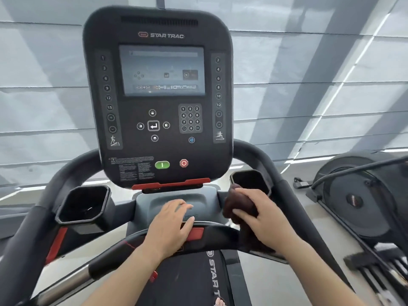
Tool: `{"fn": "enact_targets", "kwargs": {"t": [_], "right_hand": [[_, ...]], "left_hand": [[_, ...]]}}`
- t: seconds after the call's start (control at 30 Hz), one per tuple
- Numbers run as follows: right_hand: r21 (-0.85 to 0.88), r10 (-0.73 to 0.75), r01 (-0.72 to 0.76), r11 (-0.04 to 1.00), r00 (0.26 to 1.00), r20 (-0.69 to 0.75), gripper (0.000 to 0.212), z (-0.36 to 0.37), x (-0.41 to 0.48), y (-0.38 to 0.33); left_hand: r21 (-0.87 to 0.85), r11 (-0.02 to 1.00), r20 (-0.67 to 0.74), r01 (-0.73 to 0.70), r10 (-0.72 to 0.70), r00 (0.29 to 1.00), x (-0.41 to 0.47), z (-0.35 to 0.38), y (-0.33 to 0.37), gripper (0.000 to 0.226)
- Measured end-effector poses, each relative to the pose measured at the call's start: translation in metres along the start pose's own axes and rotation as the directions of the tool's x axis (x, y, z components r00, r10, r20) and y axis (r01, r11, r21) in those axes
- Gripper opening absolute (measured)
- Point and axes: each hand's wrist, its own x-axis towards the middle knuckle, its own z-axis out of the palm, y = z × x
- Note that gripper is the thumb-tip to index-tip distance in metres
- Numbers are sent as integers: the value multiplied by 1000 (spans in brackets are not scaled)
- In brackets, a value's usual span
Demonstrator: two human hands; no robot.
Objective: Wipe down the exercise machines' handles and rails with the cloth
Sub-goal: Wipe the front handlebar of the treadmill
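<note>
I stand at a black treadmill with its console [157, 96] straight ahead. The curved front handlebar [212, 238] crosses below it. My left hand [171, 224] lies flat on the middle of this bar, fingers spread, over a red pad [196, 234]. My right hand [262, 219] grips a dark brown cloth [236, 206] bunched against the bar's right end, just below the right cup holder [250, 180]. The left side rail [28, 237] curves down at the left, with a silver grip section [64, 286].
The left cup holder [85, 204] sits beside the console tray [176, 197]. The treadmill belt [189, 279] runs below. Another exercise machine [364, 195] with a round housing and cable stands close on the right. Grey window blinds [309, 62] fill the background.
</note>
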Motion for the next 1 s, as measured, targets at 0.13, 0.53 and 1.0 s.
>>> {"fn": "enact_targets", "kwargs": {"t": [0.13, 0.53, 1.0], "right_hand": [[-164, 67, -67, 984, 998, -5, 51, 54, -30, -18], [-67, 276, -309, 949, 913, -300, 39, 56, -67, 7], [-125, 195, -249, 960, 921, -337, 49, 63, -74, 14]], "left_hand": [[99, 991, -20, -87, 89, 996, -11, -1, -2, 47], [137, 983, -38, -121, 127, 991, -13, 5, -9, 28], [53, 981, 69, -189, 185, 980, 2, 14, 35, 23]]}}
